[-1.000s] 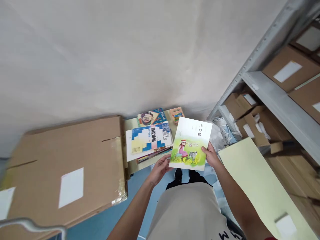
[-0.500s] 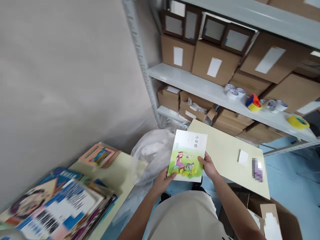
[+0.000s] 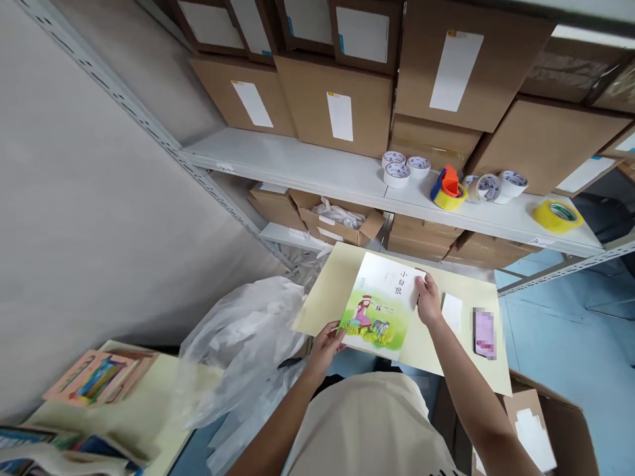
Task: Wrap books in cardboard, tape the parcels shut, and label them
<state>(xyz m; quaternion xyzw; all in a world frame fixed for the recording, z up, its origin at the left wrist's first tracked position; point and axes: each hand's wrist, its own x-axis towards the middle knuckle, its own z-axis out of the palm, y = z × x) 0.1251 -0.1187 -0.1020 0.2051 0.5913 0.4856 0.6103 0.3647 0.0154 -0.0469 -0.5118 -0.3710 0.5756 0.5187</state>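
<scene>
A thin picture book [image 3: 380, 307] with a white and green cover, showing a girl and a grey animal, is held between my two hands. My left hand [image 3: 325, 347] grips its lower left corner, thumb near the cover's edge. My right hand [image 3: 427, 299] is closed on the upper right edge, thumb on top. Beneath and beyond the book lies a pale yellow tabletop [image 3: 322, 291]. On it, right of my right hand, are a white card-like item [image 3: 451, 311] and a phone-like purple item [image 3: 484, 332], partly blurred out.
Shelving [image 3: 297, 158] stands ahead with cardboard boxes [image 3: 342, 99], white tape rolls [image 3: 397, 174], a tape dispenser [image 3: 449, 190] and yellow tape [image 3: 558, 215]. Clear plastic bags [image 3: 238, 344] bulge at left. Books [image 3: 99, 377] lie on another table. An open carton [image 3: 570, 423] sits lower right.
My view has turned right toward the shelf and tabletop. The book is now over the yellow tabletop, and my right hand has shifted from its lower right edge to its upper right edge.
</scene>
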